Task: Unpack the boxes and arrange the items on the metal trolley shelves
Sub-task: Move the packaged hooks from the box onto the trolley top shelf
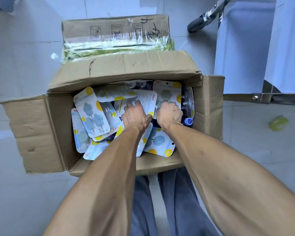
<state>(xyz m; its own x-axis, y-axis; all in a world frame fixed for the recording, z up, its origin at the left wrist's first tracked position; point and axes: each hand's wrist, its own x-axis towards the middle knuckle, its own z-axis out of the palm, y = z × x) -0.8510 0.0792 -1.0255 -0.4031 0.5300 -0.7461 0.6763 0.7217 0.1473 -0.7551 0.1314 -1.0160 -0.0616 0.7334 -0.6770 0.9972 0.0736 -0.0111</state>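
While you lean over the open brown cardboard box [109, 74] on the pale tiled floor [24, 193], your left hand [135, 114] and right hand [169, 113] curl onto white, yellow-dotted blister cards [90, 109] heaped under your fingers. Beyond your right fingertips stands the metal trolley [269, 97].
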